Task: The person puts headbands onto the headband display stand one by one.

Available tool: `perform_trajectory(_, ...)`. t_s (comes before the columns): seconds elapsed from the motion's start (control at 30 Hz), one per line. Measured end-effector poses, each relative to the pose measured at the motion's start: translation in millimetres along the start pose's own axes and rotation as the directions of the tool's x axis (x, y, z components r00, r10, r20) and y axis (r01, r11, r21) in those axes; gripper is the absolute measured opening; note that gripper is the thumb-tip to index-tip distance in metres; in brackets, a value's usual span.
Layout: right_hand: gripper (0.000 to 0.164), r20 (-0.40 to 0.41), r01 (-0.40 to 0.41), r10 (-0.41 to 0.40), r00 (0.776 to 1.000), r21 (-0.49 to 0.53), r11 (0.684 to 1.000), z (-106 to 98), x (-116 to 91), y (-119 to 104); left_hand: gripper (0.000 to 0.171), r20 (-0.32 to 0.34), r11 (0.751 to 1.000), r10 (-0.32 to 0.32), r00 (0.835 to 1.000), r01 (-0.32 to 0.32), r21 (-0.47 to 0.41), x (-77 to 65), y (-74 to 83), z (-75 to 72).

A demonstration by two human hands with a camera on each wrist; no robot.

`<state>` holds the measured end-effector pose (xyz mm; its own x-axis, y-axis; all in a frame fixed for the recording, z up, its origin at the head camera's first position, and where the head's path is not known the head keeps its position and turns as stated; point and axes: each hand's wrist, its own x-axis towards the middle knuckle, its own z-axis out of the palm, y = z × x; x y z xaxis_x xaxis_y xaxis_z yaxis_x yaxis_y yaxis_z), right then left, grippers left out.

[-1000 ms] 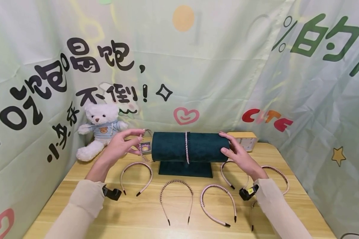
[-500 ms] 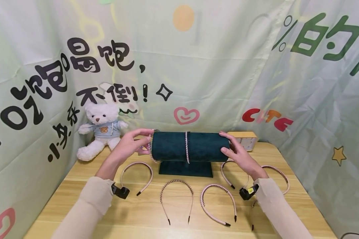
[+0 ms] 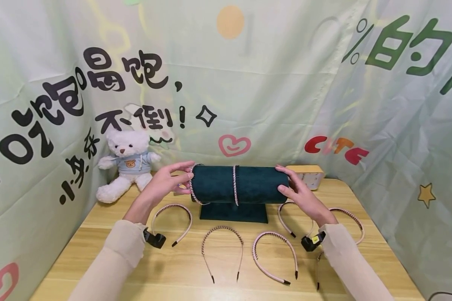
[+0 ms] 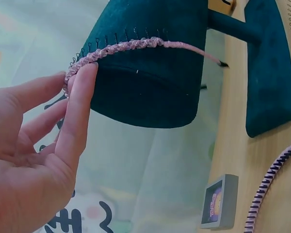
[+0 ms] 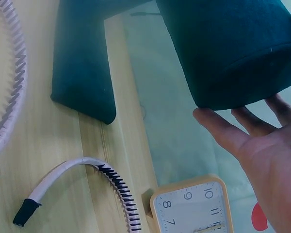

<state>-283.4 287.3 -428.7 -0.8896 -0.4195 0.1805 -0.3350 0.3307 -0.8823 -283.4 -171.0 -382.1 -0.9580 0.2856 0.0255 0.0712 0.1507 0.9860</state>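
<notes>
Clearly, I had the left hand (image 3: 163, 187) nearer, its fingertips pinching the headband (image 4: 120, 47) to their right, arched crosswise over the left end of the long green roll (image 3: 214, 184) at mid-frame, while the right hand (image 3: 303, 197) touched its right end with outstretched fingers.

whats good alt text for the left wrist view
A person's left-hand grip pinches a pink twisted headband with dark teeth across the end of a dark teal velvety cylinder. A grey rectangular frame sits on the pale wooden tabletop.
</notes>
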Motion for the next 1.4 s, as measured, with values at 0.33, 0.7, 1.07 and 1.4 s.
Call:
perform_trajectory(0.33, 0.063, -0.002, 0.0, 0.0, 1.0, -0.004, 1.0, 0, 0, 0, 0.057, 0.017, 0.994, 0.052, 0.998, -0.054, 0.09, 1.2, -4.8, -1.5)
perform_trajectory(0.7, 0.062, 0.006, 0.004, -0.004, 1.0, 0.006, 1.0, -1, 0, -3, 0.055, 0.121, 0.908, 0.247, 0.961, -0.273, 0.318, -3.7, -16.4, -19.4)
perform_trajectory(1.07, 0.063, 0.004, -0.003, 0.003, 1.0, 0.009, 1.0, 0, 0, -1, 0.048, 0.142, 0.898, 0.281, 0.949, -0.312, 0.31, 2.2, -17.7, -12.3)
perform_trajectory(1.4, 0.064, -0.001, 0.001, -0.001, 1.0, -0.003, 1.0, 0, 0, -1, 0.047, 0.133, 0.878, 0.268, 0.954, -0.298, 0.374, 10.7, -12.2, 3.7)
